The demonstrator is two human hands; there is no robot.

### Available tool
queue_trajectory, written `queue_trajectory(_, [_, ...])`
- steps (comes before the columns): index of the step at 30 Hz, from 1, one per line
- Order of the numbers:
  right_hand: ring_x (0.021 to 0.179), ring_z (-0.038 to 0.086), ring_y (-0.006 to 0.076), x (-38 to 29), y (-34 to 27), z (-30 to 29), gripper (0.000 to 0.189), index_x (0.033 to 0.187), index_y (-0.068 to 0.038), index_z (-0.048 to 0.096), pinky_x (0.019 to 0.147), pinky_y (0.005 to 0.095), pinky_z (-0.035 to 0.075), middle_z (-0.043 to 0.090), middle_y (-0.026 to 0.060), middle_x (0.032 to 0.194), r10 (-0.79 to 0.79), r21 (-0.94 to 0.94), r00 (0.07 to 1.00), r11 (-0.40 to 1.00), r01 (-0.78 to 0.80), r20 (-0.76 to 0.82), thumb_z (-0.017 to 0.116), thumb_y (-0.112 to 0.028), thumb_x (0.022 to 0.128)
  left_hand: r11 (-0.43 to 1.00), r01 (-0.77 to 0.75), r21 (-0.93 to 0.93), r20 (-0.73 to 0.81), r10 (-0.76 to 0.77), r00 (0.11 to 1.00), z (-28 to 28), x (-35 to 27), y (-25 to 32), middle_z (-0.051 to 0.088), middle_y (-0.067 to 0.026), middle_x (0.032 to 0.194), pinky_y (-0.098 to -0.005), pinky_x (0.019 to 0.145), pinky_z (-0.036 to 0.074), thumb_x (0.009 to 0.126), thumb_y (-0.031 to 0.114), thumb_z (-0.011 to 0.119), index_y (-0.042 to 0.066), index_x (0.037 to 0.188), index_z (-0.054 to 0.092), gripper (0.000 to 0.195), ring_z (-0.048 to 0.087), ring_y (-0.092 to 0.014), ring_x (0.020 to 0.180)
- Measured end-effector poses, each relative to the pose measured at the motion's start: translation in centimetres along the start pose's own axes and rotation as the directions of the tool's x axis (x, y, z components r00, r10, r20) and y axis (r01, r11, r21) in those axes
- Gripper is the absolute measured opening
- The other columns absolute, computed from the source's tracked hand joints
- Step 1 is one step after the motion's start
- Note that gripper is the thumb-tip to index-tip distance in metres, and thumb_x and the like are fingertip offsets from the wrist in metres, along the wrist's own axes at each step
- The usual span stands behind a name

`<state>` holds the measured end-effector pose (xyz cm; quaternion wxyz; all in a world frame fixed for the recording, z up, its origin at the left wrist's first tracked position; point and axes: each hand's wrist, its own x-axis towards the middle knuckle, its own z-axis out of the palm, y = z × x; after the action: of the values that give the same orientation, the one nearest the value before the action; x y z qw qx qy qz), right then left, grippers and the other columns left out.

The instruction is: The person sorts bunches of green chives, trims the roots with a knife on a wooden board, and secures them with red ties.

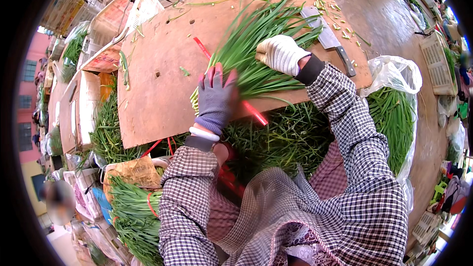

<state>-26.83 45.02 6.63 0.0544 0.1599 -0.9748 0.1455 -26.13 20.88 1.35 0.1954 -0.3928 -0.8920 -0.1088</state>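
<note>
A loose bunch of long green leaves, seemingly garlic chives point(255, 40), lies fanned over a wooden board point(147, 92). My left hand point(218, 94), in a grey-purple glove with reddish fingertips, rests over the pale stem end, fingers slightly blurred. My right hand point(279, 53), in a white knit glove, is curled above the leaves; whether it pinches any is unclear. A red tape strip point(255, 112) runs beneath the bunch, its other end showing beyond it. A cleaver point(327, 37) with a black handle lies at the bunch's right, its blade partly under leaf tips.
Cut stem pieces point(345, 35) scatter over the board's right side. Loose greens point(281, 136) fill the space below its near edge. A plastic bag of greens point(391, 125) stands at right, tied bunches point(136, 210) at lower left. Crates point(107, 40) stand at upper left.
</note>
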Motion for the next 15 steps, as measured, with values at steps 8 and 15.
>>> queue_trajectory(8, [0.067,0.064,0.0134,-2.3,-0.2,-4.3,0.02,0.092,0.001,0.069,0.061,0.0288,0.051,0.07,0.0107,0.078,0.403,0.613,0.899,0.758,-0.223,-0.171,0.062,-0.016,0.085,1.0,0.018,0.001,0.051,-0.018,0.999,-0.5,-0.2,0.2,0.044,-0.0163,0.132,-0.0487,0.102,0.03,0.076,0.023,0.064,0.016,0.131,0.048,0.058,0.041,-0.032,0.123])
queue_trajectory(15, [0.047,0.051,0.0042,-15.4,-1.4,-13.3,0.022,0.103,-0.001,0.068,0.043,0.0194,0.043,0.061,0.0004,0.065,0.571,0.659,0.81,0.56,-0.503,0.133,0.058,-0.013,0.087,0.999,0.021,0.042,0.069,-0.024,0.997,-0.5,-0.6,0.0,0.043,-0.0179,0.134,-0.0487,0.104,0.028,0.08,0.025,0.06,0.017,0.134,0.046,0.056,0.04,-0.034,0.124])
